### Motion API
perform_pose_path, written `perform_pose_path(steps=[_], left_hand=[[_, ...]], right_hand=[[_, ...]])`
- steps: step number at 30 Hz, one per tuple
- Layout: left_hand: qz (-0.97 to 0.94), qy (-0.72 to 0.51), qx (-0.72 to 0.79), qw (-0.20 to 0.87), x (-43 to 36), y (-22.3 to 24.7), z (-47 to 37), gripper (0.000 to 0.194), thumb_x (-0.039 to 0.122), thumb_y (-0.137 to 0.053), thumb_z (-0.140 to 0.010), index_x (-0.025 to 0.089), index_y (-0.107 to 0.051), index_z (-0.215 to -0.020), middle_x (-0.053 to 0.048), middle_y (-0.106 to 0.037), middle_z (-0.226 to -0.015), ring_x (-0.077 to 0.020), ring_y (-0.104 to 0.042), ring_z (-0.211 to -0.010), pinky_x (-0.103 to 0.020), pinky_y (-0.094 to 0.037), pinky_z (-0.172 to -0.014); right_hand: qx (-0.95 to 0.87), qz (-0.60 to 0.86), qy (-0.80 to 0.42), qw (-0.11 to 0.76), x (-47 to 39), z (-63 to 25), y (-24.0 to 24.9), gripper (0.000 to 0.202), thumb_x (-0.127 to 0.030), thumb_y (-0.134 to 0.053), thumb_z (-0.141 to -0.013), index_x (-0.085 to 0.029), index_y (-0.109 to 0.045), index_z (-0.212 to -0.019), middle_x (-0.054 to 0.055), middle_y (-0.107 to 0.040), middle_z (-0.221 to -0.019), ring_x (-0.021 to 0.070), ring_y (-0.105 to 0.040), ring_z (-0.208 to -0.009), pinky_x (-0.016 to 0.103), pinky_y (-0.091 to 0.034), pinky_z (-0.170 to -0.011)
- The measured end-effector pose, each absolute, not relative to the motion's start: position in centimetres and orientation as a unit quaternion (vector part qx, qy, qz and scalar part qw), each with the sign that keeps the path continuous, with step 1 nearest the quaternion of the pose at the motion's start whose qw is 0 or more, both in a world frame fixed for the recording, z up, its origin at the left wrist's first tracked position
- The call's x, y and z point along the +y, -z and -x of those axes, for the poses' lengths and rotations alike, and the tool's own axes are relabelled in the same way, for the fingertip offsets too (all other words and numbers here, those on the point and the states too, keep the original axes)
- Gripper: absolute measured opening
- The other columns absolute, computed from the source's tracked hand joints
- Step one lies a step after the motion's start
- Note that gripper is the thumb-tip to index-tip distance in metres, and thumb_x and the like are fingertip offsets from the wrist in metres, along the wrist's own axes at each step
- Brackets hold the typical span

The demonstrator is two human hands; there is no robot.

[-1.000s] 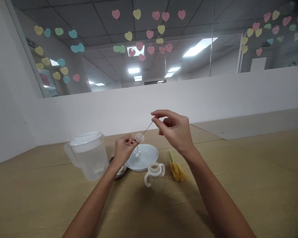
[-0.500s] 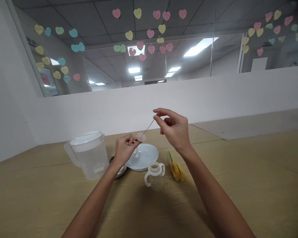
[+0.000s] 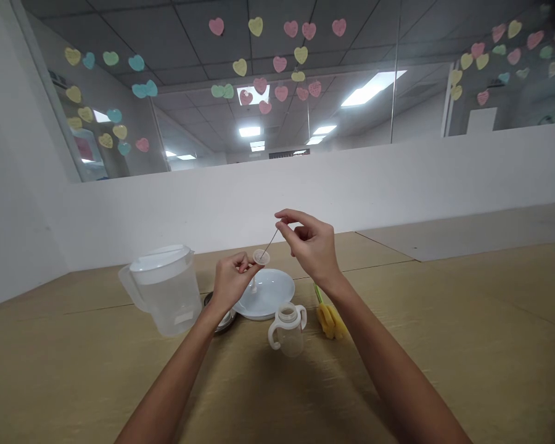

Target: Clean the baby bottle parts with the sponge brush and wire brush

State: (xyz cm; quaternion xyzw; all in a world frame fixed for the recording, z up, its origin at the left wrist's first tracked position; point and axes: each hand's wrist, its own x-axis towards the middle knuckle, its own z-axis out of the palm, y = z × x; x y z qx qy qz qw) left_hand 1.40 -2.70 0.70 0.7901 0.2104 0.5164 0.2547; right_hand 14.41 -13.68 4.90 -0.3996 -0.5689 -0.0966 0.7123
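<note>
My left hand [image 3: 232, 279] pinches a small clear round piece [image 3: 261, 257], held above a pale blue-white bowl [image 3: 271, 295]. A white tube-like part hangs below that piece, over the bowl. My right hand [image 3: 309, 240] is higher and to the right, its thumb and forefinger closed on a thin dark rod [image 3: 271, 238]. The rod's lower end reaches into the clear piece. On the table in front of the bowl stands an open clear bottle [image 3: 290, 339] with two white handles.
A clear pitcher [image 3: 169, 296] with a white lid stands at the left. Partly behind my left wrist lies a dark round dish [image 3: 226, 322] with something white. A yellow sponge brush [image 3: 332, 319] with a green handle lies near my right forearm. A white wall rises behind the table.
My right hand has moved down and left, bringing the rod further into the clear piece. My left hand has barely moved.
</note>
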Motion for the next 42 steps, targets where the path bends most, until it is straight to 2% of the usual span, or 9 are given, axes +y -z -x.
perform_pose_path(steps=[14, 22, 27, 30, 36, 39, 42], left_hand=[[-0.798, -0.503, 0.191, 0.271, -2.6, -0.3, -1.3, 0.044, 0.029, -0.064, -0.064, 0.019, -0.023, -0.05, 0.005, -0.041, -0.048, -0.0126, -0.055, -0.057, -0.021, -0.04, -0.053], [-0.792, -0.507, 0.187, 0.284, -2.7, -0.4, -1.4, 0.046, 0.028, -0.065, -0.063, 0.019, -0.022, -0.05, 0.005, -0.04, -0.046, -0.0119, -0.054, -0.056, -0.02, -0.039, -0.053], [-0.781, -0.512, 0.189, 0.305, -2.7, -0.6, -1.3, 0.045, 0.025, -0.066, -0.062, 0.018, -0.023, -0.049, 0.002, -0.053, -0.054, -0.0135, -0.058, -0.061, -0.021, -0.04, -0.053], [-0.783, -0.505, 0.187, 0.312, -2.6, -0.6, -1.4, 0.045, 0.025, -0.066, -0.063, 0.018, -0.023, -0.05, 0.001, -0.056, -0.056, -0.0142, -0.059, -0.063, -0.022, -0.041, -0.054], [-0.776, -0.511, 0.185, 0.32, -2.9, -0.9, -1.5, 0.045, 0.027, -0.065, -0.064, 0.018, -0.023, -0.049, -0.001, -0.059, -0.059, -0.0155, -0.061, -0.068, -0.023, -0.044, -0.061], [-0.773, -0.514, 0.191, 0.319, -3.0, -1.4, -1.3, 0.044, 0.027, -0.066, -0.063, 0.018, -0.025, -0.05, -0.003, -0.063, -0.066, -0.0154, -0.06, -0.068, -0.023, -0.043, -0.058], [-0.781, -0.495, 0.198, 0.324, -2.9, -1.6, -1.2, 0.04, 0.03, -0.067, -0.062, 0.018, -0.031, -0.052, -0.001, -0.06, -0.06, -0.0155, -0.06, -0.067, -0.023, -0.044, -0.058]], right_hand=[[-0.578, 0.394, 0.053, 0.712, -11.8, -14.2, -3.9, 0.017, -0.025, -0.054, -0.076, -0.017, -0.065, -0.088, -0.001, -0.056, -0.072, 0.0035, -0.027, -0.04, 0.021, -0.026, -0.039], [-0.597, 0.418, 0.05, 0.682, -11.0, -13.9, -3.4, 0.02, -0.027, -0.053, -0.076, -0.018, -0.065, -0.088, 0.001, -0.059, -0.073, 0.004, -0.028, -0.04, 0.02, -0.028, -0.041], [-0.6, 0.417, 0.041, 0.681, -10.7, -14.2, -3.2, 0.02, -0.026, -0.052, -0.076, -0.017, -0.065, -0.088, 0.001, -0.059, -0.073, 0.0035, -0.028, -0.04, 0.019, -0.027, -0.041], [-0.607, 0.417, 0.035, 0.675, -10.6, -14.2, -3.1, 0.019, -0.024, -0.053, -0.076, -0.016, -0.065, -0.089, 0.0, -0.059, -0.072, 0.0033, -0.028, -0.039, 0.019, -0.027, -0.041], [-0.646, 0.44, 0.049, 0.621, -9.7, -13.9, -2.5, 0.02, -0.02, -0.053, -0.076, -0.016, -0.067, -0.09, 0.001, -0.063, -0.072, 0.0049, -0.034, -0.042, 0.019, -0.03, -0.044], [-0.636, 0.447, 0.055, 0.626, -9.3, -13.9, -2.2, 0.02, -0.02, -0.054, -0.075, -0.016, -0.068, -0.088, 0.001, -0.064, -0.072, 0.0058, -0.038, -0.044, 0.019, -0.032, -0.045], [-0.623, 0.448, 0.047, 0.64, -9.5, -14.0, -2.4, 0.018, -0.021, -0.056, -0.073, -0.017, -0.069, -0.086, 0.001, -0.064, -0.068, 0.0062, -0.039, -0.044, 0.02, -0.033, -0.046]])
